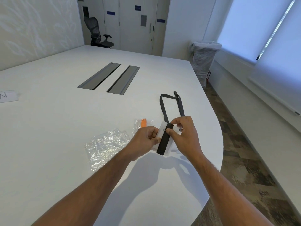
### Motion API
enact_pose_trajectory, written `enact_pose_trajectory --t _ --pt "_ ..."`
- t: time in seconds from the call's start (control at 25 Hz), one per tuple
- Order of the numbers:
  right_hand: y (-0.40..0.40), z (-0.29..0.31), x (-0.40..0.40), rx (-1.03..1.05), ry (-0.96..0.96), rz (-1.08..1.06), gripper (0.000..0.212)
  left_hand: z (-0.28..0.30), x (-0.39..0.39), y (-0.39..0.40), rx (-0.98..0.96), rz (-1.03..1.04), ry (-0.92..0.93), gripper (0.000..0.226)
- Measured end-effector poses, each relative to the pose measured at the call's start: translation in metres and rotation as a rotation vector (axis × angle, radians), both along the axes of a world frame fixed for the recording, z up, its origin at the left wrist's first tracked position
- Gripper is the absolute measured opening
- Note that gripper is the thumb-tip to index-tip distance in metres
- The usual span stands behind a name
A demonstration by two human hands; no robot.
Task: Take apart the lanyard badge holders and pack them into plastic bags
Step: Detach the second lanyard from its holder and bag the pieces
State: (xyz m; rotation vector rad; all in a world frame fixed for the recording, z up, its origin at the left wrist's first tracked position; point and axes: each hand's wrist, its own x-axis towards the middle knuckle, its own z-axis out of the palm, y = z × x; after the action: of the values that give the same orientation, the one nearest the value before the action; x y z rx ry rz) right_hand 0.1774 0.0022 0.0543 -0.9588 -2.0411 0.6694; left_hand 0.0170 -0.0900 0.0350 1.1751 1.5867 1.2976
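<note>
While both hands work just above the near right edge of a white table (65,128), we see a clear badge holder (160,136) pinched between them, a black strap (164,141) lying across its face. Our left hand (145,141) has its fingers curled closed around the holder's left edge, thumb pressed on top; our right hand (185,136) grips the upper end of the strap and the holder's right side between thumb and bent fingers. From the hands, the dark lanyard (171,103) runs away in a loop that lies flat on the tabletop. Just left of the hands, a small clear plastic bag (141,124) rests on the table with an orange piece (143,122) inside it; what else it holds we cannot tell. Nearer the left forearm lies a crumpled pile of clear plastic bags (105,145), apparently with nothing in them. Beyond the table's far right corner stands a bin lined with a clear sack (203,59).
</note>
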Motion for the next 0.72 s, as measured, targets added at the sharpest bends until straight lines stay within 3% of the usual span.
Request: enact_pose_trajectory --t 0.08,0.2,0.44,0.6,0.72 --pt "-0.002 -0.002 -0.004 -0.131 -0.042 0.048 0.028 -0.001 -0.005 -0.004 -0.019 -0.012 -0.003 0.019" --pt "-0.006 -0.01 -0.009 -0.232 -0.072 0.108 0.018 -0.006 -0.014 -0.009 -0.058 -0.018 0.021 0.017" --pt "-0.023 -0.041 -0.021 -0.533 0.221 0.02 0.012 -0.011 -0.033 -0.022 -0.123 0.088 0.076 0.005" --pt "-0.041 -0.061 -0.027 -0.647 0.342 -0.034 0.014 -0.015 -0.068 -0.025 -0.072 0.415 0.324 0.013" --pt "-0.049 -0.067 -0.029 -0.655 0.346 -0.037 0.017 -0.021 -0.097 -0.025 -0.187 0.505 0.534 0.032"
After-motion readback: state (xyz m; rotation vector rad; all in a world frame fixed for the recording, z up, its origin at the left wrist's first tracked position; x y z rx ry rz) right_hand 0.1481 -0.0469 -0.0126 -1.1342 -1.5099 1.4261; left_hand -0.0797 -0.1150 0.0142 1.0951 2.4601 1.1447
